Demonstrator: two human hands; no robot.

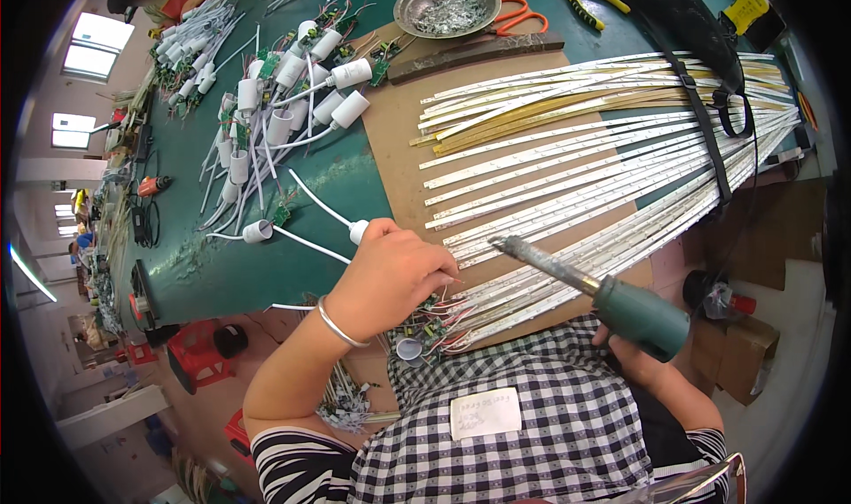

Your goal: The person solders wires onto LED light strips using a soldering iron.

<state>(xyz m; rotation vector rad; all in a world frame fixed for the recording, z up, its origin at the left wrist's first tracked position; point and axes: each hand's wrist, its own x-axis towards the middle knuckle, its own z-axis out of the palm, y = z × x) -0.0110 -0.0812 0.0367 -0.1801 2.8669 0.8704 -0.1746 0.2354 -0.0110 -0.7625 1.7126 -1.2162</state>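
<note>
My left hand [399, 269], with a silver bangle at its wrist, is closed in a pinch at the near left ends of the white LED strips [532, 204]. A thin reddish wire shows at its fingertips. Beside its knuckles a white plastic cap [358, 231] on a white cable peeks out, partly hidden by the hand. My right hand [634, 359] is wrapped round the dark green handle of a soldering iron [643, 318]. The iron's crusted tip points left over the strips, apart from the left hand. Below, small circuit boards [430, 331] with red and white wires join several strips.
A heap of white capped cables with green boards [284, 87] covers the table's left. Farther back are a metal bowl [448, 7] of solder scraps, orange scissors [523, 16], a dark bar [479, 58] and yellow-handled pliers [581, 3]. A black strap [709, 140] crosses the strips.
</note>
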